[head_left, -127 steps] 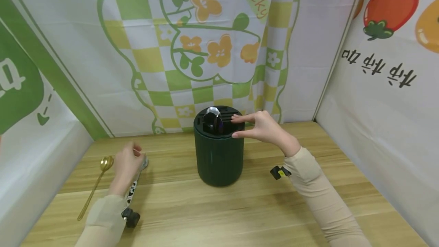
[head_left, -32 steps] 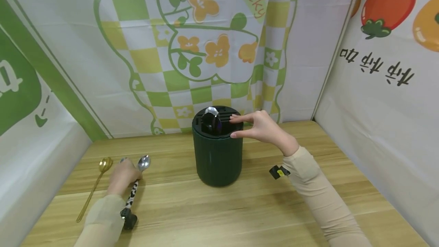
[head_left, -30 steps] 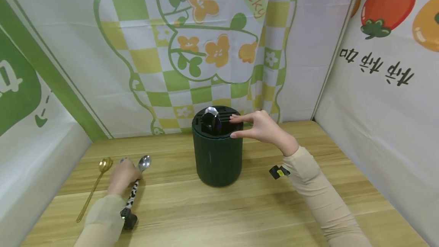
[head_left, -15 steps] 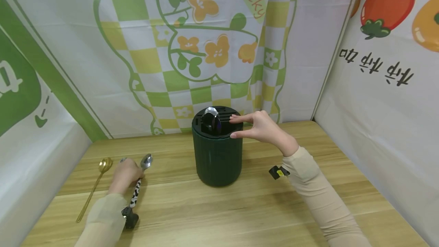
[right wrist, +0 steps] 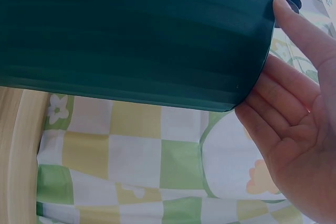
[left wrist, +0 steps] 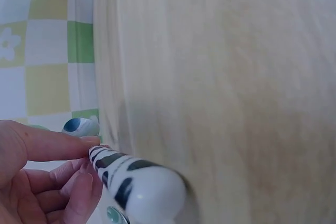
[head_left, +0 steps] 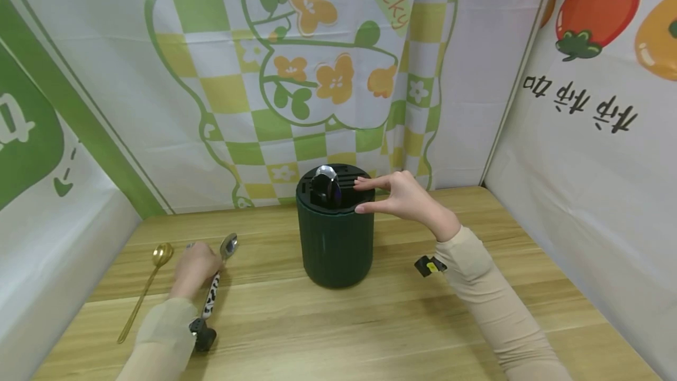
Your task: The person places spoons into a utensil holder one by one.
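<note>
On the left of the head view, my left hand [head_left: 195, 266] pinches a metal spoon [head_left: 229, 244] with a white handle marked in black patches. The handle end [left wrist: 157, 195] comes toward the camera in the left wrist view, my index finger lying along its far part. A dark green, ribbed utensil holder [head_left: 337, 251] with a slotted black top stands mid-table. My right hand [head_left: 409, 199] touches its rim on the right, thumb at the front and fingers straight over the top. Shiny rounded utensil heads [head_left: 327, 184] stick out of the holder's opening.
A gold spoon [head_left: 153, 275] lies on the wooden table [head_left: 328, 334], left of my left hand. Close to that hand shows a small silvery tip [head_left: 190, 246]. A checked curtain [head_left: 317, 104] hangs behind the holder, with white printed walls on both sides.
My left hand has turned knuckles-up and taken hold of the patterned spoon. Over the last second the spoon's bowl has shifted slightly right and away. The right hand stays at the holder.
</note>
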Demonstrator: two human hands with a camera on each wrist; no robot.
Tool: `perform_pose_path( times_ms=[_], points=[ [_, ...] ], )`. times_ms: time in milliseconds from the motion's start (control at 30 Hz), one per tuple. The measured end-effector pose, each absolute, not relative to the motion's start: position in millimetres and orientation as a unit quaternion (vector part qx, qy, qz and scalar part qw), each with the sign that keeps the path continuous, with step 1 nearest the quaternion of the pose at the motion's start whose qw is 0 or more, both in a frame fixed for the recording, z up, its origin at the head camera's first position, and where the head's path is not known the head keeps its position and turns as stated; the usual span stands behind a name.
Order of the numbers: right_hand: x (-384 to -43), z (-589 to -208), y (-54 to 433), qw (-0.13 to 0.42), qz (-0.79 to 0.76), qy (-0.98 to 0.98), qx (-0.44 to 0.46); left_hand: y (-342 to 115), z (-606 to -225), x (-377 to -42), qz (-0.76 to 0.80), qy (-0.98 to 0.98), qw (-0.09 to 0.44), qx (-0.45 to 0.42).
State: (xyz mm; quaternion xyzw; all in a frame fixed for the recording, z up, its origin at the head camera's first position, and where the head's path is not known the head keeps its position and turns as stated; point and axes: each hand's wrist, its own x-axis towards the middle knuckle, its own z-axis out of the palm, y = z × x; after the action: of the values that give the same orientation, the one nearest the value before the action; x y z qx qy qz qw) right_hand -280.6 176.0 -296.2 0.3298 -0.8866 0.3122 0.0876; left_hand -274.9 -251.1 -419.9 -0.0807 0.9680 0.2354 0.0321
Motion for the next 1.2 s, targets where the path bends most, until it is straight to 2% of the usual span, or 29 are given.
perform_pose_path(
  times_ms=[900,1200],
  points=[
    [-279,-295,175,0.088,0.313,-0.886,0.33,-232,-396,-277,0.255,0.965,-0.031,-0.046],
    [-280,-295,176,0.088,0.312,-0.886,0.33,-223,-385,-274,0.252,0.966,-0.03,-0.048]
  ],
)
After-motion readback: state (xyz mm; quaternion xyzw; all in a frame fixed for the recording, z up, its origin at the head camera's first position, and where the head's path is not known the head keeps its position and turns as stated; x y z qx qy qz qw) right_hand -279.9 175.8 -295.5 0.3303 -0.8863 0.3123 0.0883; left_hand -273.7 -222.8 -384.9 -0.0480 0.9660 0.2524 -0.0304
